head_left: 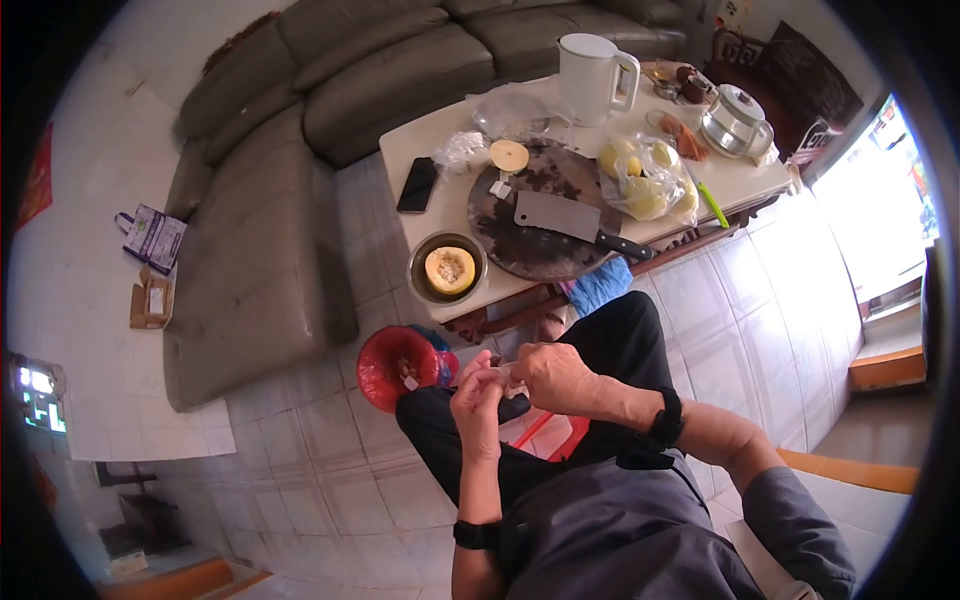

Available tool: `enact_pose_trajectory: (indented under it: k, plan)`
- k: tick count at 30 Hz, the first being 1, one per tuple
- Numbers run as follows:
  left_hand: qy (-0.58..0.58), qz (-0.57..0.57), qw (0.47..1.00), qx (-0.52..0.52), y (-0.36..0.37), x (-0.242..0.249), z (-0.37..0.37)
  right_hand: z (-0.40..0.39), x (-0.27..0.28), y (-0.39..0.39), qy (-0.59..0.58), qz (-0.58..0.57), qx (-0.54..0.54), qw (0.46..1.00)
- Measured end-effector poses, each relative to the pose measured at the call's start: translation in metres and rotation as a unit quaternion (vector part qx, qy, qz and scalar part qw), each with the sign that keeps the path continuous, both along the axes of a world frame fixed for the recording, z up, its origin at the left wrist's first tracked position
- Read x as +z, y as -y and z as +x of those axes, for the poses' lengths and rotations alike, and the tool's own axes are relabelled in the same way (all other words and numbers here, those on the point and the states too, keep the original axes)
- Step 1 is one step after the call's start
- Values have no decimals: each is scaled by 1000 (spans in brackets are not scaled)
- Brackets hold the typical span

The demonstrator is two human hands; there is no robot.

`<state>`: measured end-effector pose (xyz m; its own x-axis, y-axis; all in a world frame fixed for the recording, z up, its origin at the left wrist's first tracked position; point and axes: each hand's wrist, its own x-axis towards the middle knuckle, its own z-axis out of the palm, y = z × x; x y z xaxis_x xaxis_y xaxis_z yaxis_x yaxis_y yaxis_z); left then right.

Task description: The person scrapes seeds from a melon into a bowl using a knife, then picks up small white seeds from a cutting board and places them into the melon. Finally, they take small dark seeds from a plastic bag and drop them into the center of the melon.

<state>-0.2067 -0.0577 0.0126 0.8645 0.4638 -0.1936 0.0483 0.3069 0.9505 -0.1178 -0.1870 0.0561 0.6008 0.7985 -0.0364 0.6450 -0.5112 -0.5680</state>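
Above my lap, my left hand (479,402) and my right hand (560,378) meet with bent fingers. Both are closed around something small and pale that I cannot make out. In front of them, on the table, a cleaver (557,214) with a black handle lies on a round dark cutting board (530,255). A halved yellow melon (450,270) with a hollowed, seedy middle sits in a metal bowl (415,272) at the near left corner. A pale round slice (509,155) and small white pieces (499,189) are at the board's upper left.
The table (400,140) also bears a phone (418,186), a white pitcher (598,80), a glass pot (737,122), bagged yellow fruit (645,180) and a green-handled tool (713,205). A red-lined bin (385,370) stands left of my knee. A grey sofa (260,250) lies beyond.
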Motion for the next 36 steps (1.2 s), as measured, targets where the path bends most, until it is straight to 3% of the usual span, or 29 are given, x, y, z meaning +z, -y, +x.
enact_pose_trajectory:
  k: [1, 3, 5, 6, 8, 9, 11, 18, 20, 25, 27, 36]
  plan:
    - [2, 0, 1000, 3, -1, -8, 0, 1, -2, 0, -15, 7, -8, 1000]
    - [-104, -165, 976, 93, -2, -21, 0, 3, -5, 0, -28, 14, -14, 999]
    - [-137, -169, 973, 71, 3, -28, -5, 5, -6, 4, -79, 132, -49, 987]
    - [-122, -284, 950, 42, 4, -30, -5, 7, -3, 4, -80, 129, -46, 987]
    - [-78, -463, 883, -13, 3, -26, -5, 11, 7, 5, -190, 210, -64, 957]
    - [-77, -465, 882, -10, 2, -30, -4, 11, 5, 6, -192, 207, -62, 957]
    - [100, -559, 819, -86, -1, -42, -2, 11, 2, 11, -233, 201, -84, 948]
    - [108, -508, 853, -52, -8, -25, 2, 9, -5, 26, -121, 90, -102, 983]
    - [88, -456, 884, -47, -7, -21, 1, 7, -11, 25, -102, 114, -93, 984]
    - [85, -455, 885, -47, -7, -26, -2, 9, -5, 25, -65, 96, -79, 990]
    - [91, -453, 885, -46, -6, -33, -3, 10, -3, 24, 48, 152, -76, 984]
    - [71, -506, 860, -10, -6, -31, -3, 8, -2, 22, -33, 154, -76, 985]
